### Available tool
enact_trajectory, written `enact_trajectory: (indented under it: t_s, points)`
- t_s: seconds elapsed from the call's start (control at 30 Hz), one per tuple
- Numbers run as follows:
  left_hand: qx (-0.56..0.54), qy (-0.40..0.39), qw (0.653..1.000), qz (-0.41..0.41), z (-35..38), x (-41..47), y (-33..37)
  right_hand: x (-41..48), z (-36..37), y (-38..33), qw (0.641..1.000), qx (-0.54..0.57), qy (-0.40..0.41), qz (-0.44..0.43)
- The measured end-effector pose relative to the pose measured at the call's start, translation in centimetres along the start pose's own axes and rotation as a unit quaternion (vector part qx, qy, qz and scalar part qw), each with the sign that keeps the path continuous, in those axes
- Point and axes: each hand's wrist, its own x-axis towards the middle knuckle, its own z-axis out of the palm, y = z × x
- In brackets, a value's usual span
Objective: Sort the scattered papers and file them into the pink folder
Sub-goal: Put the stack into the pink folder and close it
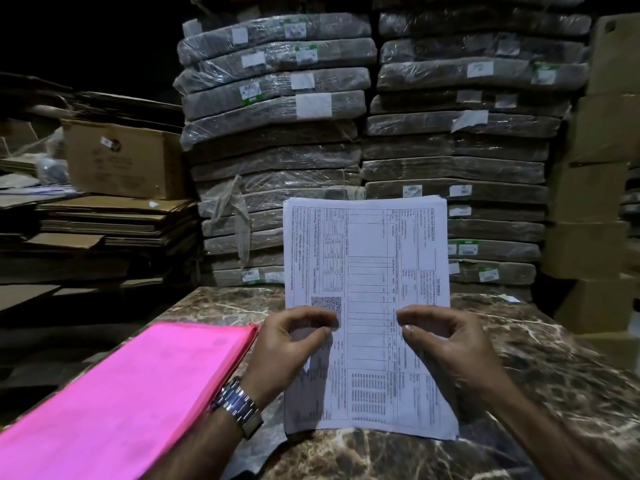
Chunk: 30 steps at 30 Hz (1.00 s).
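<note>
Papers [367, 258]: a sheaf of several printed sheets, top edges roughly aligned, print running sideways. It is held between both grips. The lower edge appears to rest on the desk [554, 358], and the upper part rises beyond the fingertips.

Left grip [291, 341]: thumb and fingers pinch the sheaf's left side. Right grip [446, 344]: pinches the right side at about the same height. A strip of page shows bare between the two.

Pink folder [131, 393]: just outside the left grip, flat on the desk, closed. Its far corner lies near that grip, above the wristwatch [239, 407].

Beyond the grips: wrapped bundles [277, 98] stacked high. Further out past the left grip: a cardboard box [121, 157].

Step, as judged: sheets gathered and the sheaf being squared; filing not begun. The next move calls for one grip to let go and lift the folder cover while the other keeps the sheaf pinched together. The sheaf then slides in flat, without fanning.
</note>
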Motion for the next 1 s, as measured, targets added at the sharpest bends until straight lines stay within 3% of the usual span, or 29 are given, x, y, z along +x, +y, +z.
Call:
enact_trajectory:
  t_s: [0.2, 0.33, 0.43, 0.5, 0.57, 0.63, 0.73, 0.87, 1.0]
  points:
    - [0.024, -0.016, 0.997, -0.077, -1.4, 0.9, -1.1, 1.2, 0.9, 0.8, 0.996, -0.060, -0.025, 0.064]
    - [0.059, -0.020, 0.980, -0.187, -2.6, 0.3, -2.0, 2.0, 2.6, 1.7, 0.980, -0.096, -0.080, 0.156]
    - [0.176, -0.036, 0.957, -0.227, -4.8, 0.1, -2.6, 2.6, 3.7, 2.7, 0.968, -0.065, -0.090, 0.224]
    - [0.280, -0.033, 0.936, -0.210, -6.8, -0.1, -3.1, 2.4, 4.4, 3.3, 0.963, -0.034, -0.082, 0.254]
    - [0.422, -0.048, 0.890, -0.167, -8.9, -0.1, -3.9, 2.0, 4.8, 4.0, 0.960, -0.023, -0.076, 0.267]
    - [0.545, -0.094, 0.820, -0.145, -10.4, 0.2, -4.7, 1.8, 5.1, 4.6, 0.957, -0.012, -0.074, 0.281]
    - [0.627, -0.179, 0.739, -0.166, -11.4, 0.7, -5.9, 1.4, 5.4, 5.3, 0.955, -0.018, -0.075, 0.287]
    - [0.679, -0.246, 0.675, -0.155, -11.2, 1.3, -7.5, 1.0, 5.6, 5.5, 0.954, -0.027, -0.089, 0.285]
    - [0.711, -0.270, 0.637, -0.124, -10.9, 3.0, -8.3, 0.7, 5.5, 5.5, 0.954, -0.031, -0.095, 0.284]
